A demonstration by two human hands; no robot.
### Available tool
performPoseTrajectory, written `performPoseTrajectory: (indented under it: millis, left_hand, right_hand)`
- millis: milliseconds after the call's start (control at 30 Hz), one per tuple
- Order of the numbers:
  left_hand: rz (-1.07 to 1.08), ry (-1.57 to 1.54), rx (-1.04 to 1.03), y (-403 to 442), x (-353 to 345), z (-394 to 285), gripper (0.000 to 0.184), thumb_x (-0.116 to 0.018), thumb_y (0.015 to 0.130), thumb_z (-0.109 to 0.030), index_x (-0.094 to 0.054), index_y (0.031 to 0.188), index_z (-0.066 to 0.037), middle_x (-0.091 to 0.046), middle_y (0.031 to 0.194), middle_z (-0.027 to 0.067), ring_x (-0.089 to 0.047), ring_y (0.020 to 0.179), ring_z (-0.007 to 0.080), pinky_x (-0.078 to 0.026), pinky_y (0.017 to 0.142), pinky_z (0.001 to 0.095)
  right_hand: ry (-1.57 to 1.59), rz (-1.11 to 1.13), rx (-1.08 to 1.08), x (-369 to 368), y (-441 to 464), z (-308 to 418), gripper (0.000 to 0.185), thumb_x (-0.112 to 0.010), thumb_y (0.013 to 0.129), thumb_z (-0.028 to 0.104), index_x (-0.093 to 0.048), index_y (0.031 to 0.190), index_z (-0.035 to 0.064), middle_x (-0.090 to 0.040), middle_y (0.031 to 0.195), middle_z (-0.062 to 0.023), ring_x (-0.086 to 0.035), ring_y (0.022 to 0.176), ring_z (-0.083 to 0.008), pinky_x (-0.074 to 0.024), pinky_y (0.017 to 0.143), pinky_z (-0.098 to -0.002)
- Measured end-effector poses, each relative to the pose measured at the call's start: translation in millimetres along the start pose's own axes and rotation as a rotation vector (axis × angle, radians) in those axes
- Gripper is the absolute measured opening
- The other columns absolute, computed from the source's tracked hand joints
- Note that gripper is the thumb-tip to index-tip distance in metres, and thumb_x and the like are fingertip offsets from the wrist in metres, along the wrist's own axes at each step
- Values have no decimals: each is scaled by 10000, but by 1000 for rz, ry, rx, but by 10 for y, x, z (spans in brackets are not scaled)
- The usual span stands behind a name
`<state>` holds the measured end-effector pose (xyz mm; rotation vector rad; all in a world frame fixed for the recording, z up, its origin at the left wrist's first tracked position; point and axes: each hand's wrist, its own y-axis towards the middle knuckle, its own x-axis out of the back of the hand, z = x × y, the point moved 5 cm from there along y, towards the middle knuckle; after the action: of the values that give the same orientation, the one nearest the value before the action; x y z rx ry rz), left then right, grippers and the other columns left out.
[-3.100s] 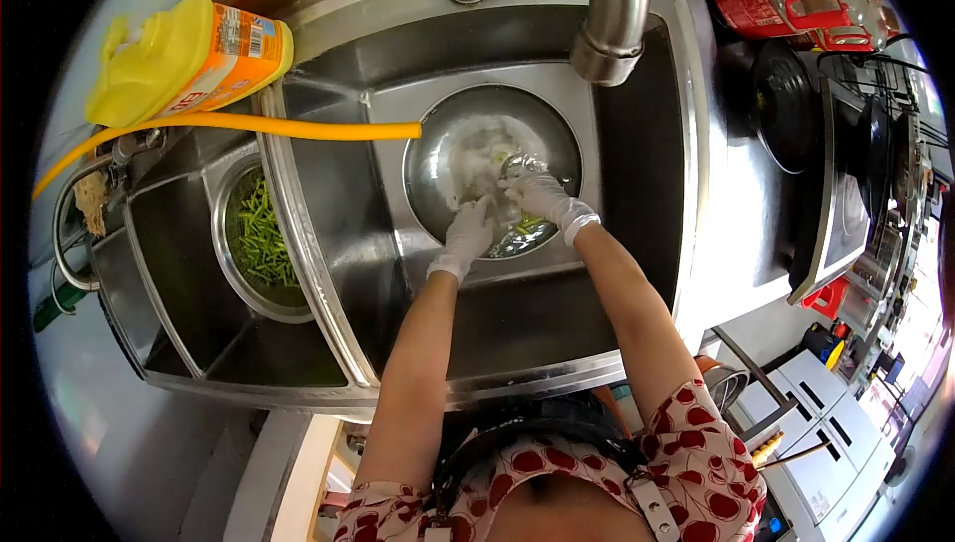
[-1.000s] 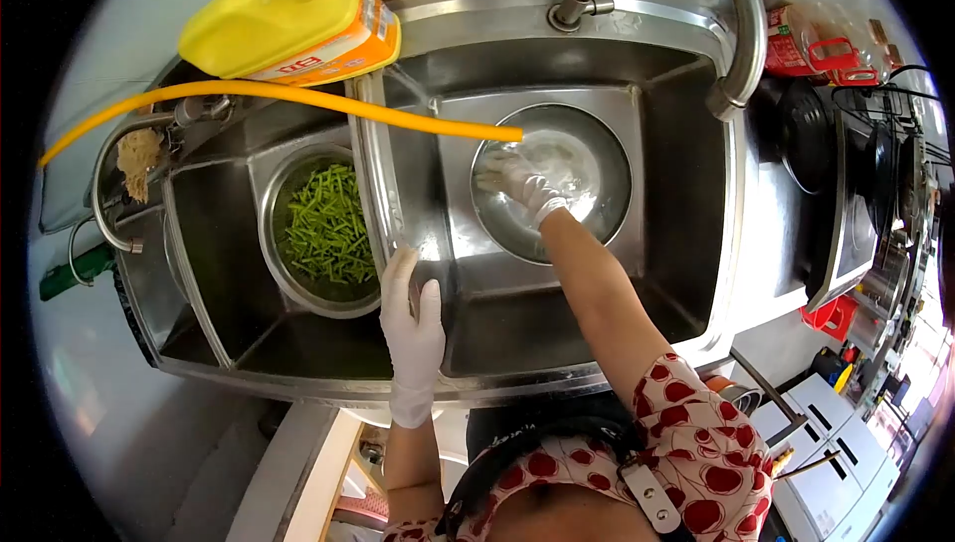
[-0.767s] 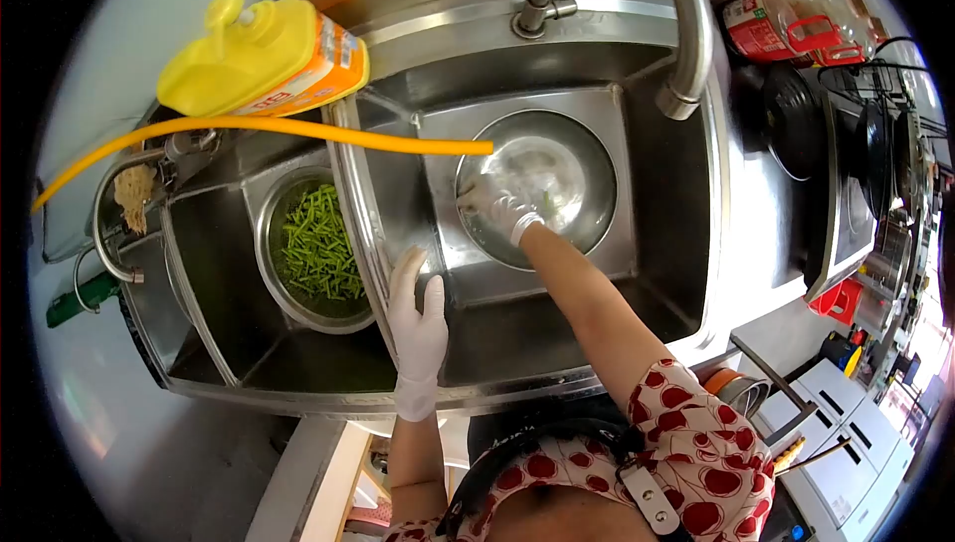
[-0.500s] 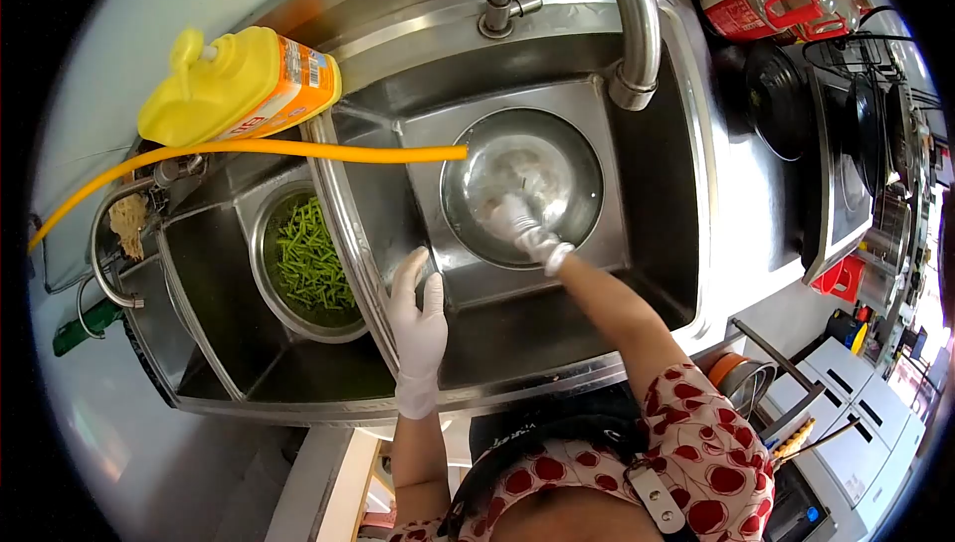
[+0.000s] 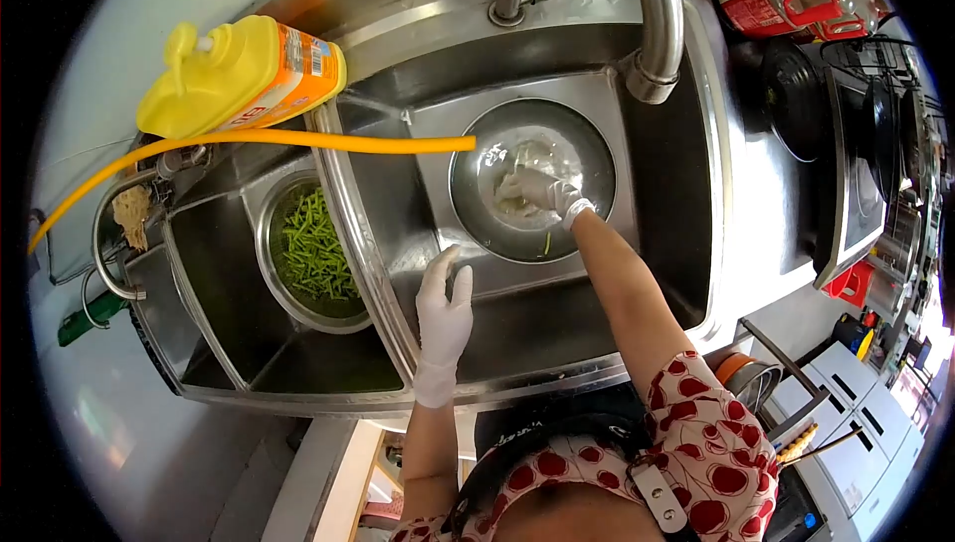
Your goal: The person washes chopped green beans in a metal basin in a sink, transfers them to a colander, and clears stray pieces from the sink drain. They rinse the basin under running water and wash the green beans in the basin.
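My right hand [image 5: 542, 190], in a white glove, dips into the water of a round metal bowl [image 5: 597, 149] standing in the large sink basin. Stirred water and blur hide its fingertips. Near the bowl's lower rim lies a small green piece [image 5: 546, 243]. Above the left side of the same basin hovers my left hand [image 5: 445, 315], gloved too, with thumb and fingers apart and nothing in it. A second metal bowl [image 5: 267, 269] in the left basin holds many cut green pieces [image 5: 316, 249], seemingly green beans.
A yellow hose [image 5: 398, 145] crosses the divider, its end over the bowl. Behind it stands a yellow-orange pump jug [image 5: 249, 75]. The curved faucet [image 5: 657, 45] hangs over the basin's back right. A black pan lid [image 5: 796, 99] and stove lie to the right.
My right hand has shifted slightly right within the bowl, and the water is more stirred. The green piece now shows near the rim. My left hand has moved a little right and down.
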<state>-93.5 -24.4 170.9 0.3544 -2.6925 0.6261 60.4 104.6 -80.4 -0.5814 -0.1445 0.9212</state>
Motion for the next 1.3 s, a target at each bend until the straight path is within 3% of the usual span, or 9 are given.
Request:
performPoseTrajectory:
  millis: [233, 333, 367, 633, 867, 933, 1000, 1133, 1300]
  left_hand:
    - [11, -100, 51, 33, -35, 33, 295, -567, 901, -107, -555, 1170, 15, -596, 1148, 140, -557, 1073, 206, -415, 946, 301]
    - [9, -109, 11, 4, 3, 40, 295, -569, 899, -102, -554, 1170, 15, -597, 1149, 141, -558, 1074, 210, -416, 950, 303]
    - [13, -101, 12, -10, 15, 34, 296, -571, 897, -99, -555, 1170, 15, -597, 1149, 142, -558, 1074, 213, -416, 950, 306]
    - [-27, -5, -64, -179, 241, -45, 298, -572, 877, -67, -559, 1165, 7, -599, 1141, 146, -569, 1053, 237, -426, 932, 323]
    - [-260, -92, -42, -440, 920, -67, 228, -501, 905, -23, -576, 1111, 39, -605, 1122, 119, -567, 1034, 195, -429, 915, 292]
    - [-390, -77, -3, -520, 1227, 104, 226, -485, 926, -46, -582, 1111, 42, -612, 1112, 122, -565, 1045, 199, -418, 930, 295]
    - [-525, -151, 79, -627, 1499, 114, 239, -466, 951, -81, -584, 1111, 51, -621, 1098, 120, -565, 1048, 201, -417, 944, 300]
    - [-613, -280, 78, -770, 1873, 272, 272, -420, 970, -87, -546, 1153, 69, -582, 1153, 149, -560, 1073, 220, -420, 985, 321]
    - [-669, -324, 115, -878, 2047, 401, 302, -388, 973, -78, -494, 1212, 73, -553, 1194, 181, -539, 1119, 250, -403, 1011, 340]
  right_hand:
    - [341, -16, -277, -149, -648, 460, 177, -584, 875, 215, -671, 947, 79, -596, 804, 14, -550, 724, -75, -476, 660, -244]
    - [-967, 15, 246, 50, -762, 517, 262, -557, 867, 270, -665, 985, 62, -661, 906, -114, -622, 795, -265, -502, 721, -372]
    - [-633, -95, -366, 200, -857, 334, 368, -579, 827, 350, -654, 1016, 43, -651, 988, -192, -626, 900, -343, -491, 792, -408]
    - [-842, -156, -597, -475, -688, -605, 321, -659, 759, 248, -665, 985, 20, -660, 958, -205, -633, 931, -359, -495, 817, -421]
    - [-245, -325, -135, -782, -840, 845, 233, -610, 832, 232, -646, 912, 15, -600, 665, -72, -571, 597, -144, -443, 540, -301]
    - [35, -214, -96, -1147, -901, 1657, 362, -629, 841, 330, -642, 1013, 13, -681, 890, -123, -633, 745, -224, -505, 713, -331]
    - [219, -131, 143, -1628, -952, 2523, 213, -588, 889, 253, -640, 898, 47, -529, 633, -1, -454, 544, -49, -352, 483, -211]
    - [-207, -187, 854, -2554, -437, 2882, 380, -578, 902, 277, -551, 1228, 83, -644, 1066, -137, -640, 894, -211, -518, 735, -316]
    - [-409, -450, 536, -2071, -680, 2888, 332, -574, 877, 215, -556, 1171, 62, -611, 1077, -194, -637, 883, -318, -532, 700, -377]
